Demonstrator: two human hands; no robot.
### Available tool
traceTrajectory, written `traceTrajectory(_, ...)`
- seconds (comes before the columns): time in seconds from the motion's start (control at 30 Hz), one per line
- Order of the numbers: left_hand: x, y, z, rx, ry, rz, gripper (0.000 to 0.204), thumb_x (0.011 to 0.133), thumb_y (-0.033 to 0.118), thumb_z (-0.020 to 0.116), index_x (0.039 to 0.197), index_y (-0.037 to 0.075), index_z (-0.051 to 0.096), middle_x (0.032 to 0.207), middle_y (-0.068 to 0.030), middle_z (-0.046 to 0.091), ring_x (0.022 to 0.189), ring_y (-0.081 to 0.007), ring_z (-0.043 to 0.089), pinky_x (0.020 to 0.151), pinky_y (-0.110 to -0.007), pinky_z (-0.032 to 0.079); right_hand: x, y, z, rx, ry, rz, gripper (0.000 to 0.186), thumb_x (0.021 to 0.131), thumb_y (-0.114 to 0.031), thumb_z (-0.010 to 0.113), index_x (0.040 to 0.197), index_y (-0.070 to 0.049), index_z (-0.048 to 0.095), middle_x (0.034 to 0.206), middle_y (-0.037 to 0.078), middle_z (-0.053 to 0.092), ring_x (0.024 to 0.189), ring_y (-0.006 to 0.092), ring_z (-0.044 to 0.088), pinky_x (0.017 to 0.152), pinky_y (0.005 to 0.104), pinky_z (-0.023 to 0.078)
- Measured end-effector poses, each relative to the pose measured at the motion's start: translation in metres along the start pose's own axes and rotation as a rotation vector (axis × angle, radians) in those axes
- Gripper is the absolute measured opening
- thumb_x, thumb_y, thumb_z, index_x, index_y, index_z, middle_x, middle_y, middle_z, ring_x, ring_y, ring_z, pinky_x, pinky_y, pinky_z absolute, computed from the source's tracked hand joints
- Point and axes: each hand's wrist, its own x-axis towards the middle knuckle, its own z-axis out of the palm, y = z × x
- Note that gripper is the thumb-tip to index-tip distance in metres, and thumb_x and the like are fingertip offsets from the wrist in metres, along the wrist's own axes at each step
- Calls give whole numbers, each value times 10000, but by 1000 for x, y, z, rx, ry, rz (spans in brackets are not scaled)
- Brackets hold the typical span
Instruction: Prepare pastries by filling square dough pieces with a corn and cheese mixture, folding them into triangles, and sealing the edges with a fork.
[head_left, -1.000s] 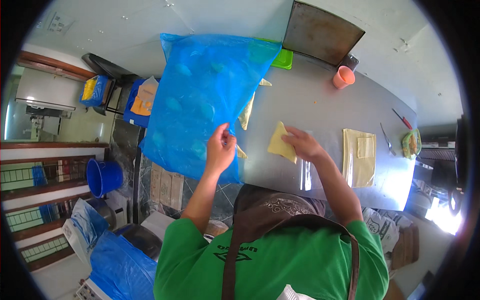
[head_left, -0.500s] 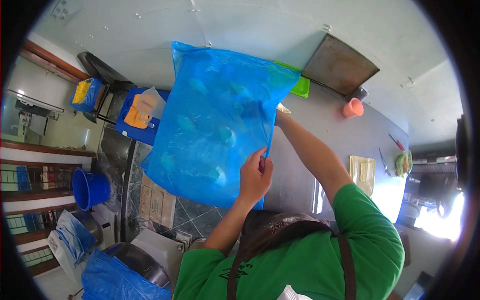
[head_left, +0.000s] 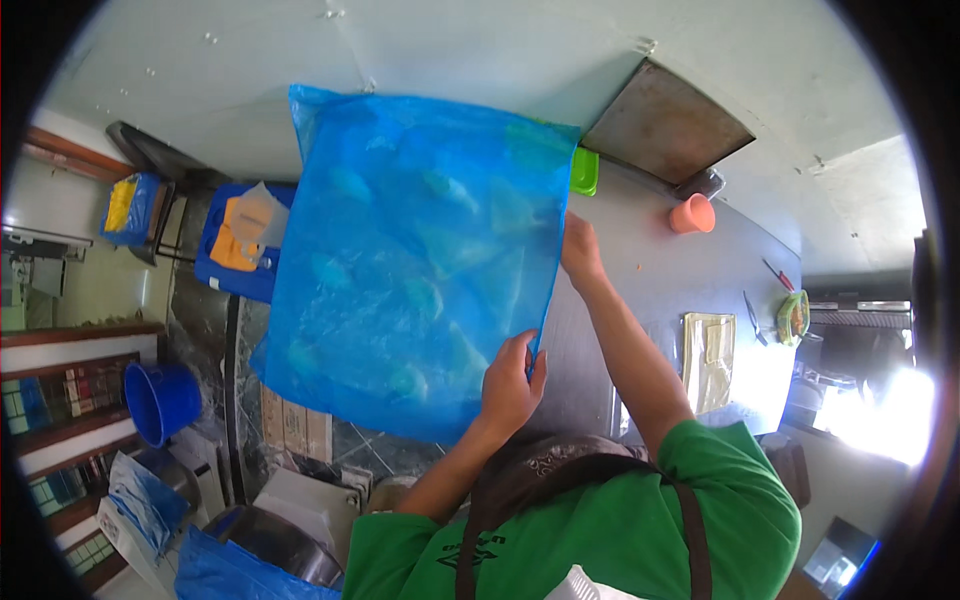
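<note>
A large translucent blue plastic bag (head_left: 400,260) lies stretched in a broad rectangle before me, one side hanging past the table's left end. Several pale rounded lumps show dimly through it; their kind I cannot make out. Low on the bag's right edge, my left hand (head_left: 512,390) pinches the plastic between thumb and fingers. Farther up that same edge, my right hand (head_left: 580,250) is closed on the plastic, its fingertips partly hidden by the bag. A bright green plastic tray (head_left: 584,172) peeks out beyond the bag's upper right corner.
On the metal table (head_left: 640,290) stand a dark square pan (head_left: 668,125) against the wall, a pink cup (head_left: 692,213), a yellowish clear package (head_left: 708,360) and a knife (head_left: 754,318). Left of the bag are a blue crate (head_left: 240,275) and a blue bucket (head_left: 160,400).
My right hand has come out from behind the bag and now grips its right edge. That edge is straighter and more taut. The view has shifted slightly.
</note>
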Motion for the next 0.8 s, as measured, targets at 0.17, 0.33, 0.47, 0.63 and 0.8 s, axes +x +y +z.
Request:
traceTrajectory(0.17,-4,-37,39,177,11,39,346,994,144,718,1307,17,641,962,-179,663,810,-367,671,714,-471,546,3,-11,-20,170,-25,395,437,987,-415,767,1091,8,789,919,80,770,788,158,688,761,325,557)
traceTrajectory(0.33,-5,-41,49,279,-125,-34,359,1043,184,647,1366,41,582,1065,-208,659,879,-447,679,743,-538,567,8,15,-27,-192,-4,135,450,988,-416,780,1011,33,786,793,53,735,687,139,643,650,332,516)
traceTrajectory(0.47,-9,-39,49,267,-90,-27,356,1056,173,624,1385,48,573,1078,-202,644,873,-443,686,729,-549,570,2,16,-31,-213,30,96,397,1011,-371,764,915,14,756,741,15,673,663,103,568,617,312,467)
traceTrajectory(0.63,-16,-29,44,246,-77,19,351,1055,158,622,1388,50,588,1051,-186,635,818,-435,681,675,-540,567,-7,3,-23,-132,83,11,387,1054,-360,734,885,-12,733,704,-38,592,638,57,474,575,277,383)
traceTrajectory(0.8,-23,6,15,177,75,40,369,1027,151,677,1371,46,594,1059,-172,640,813,-423,684,662,-521,563,-15,-42,-6,27,75,-21,374,1081,-353,704,925,-16,742,724,-68,582,649,38,460,576,247,354)
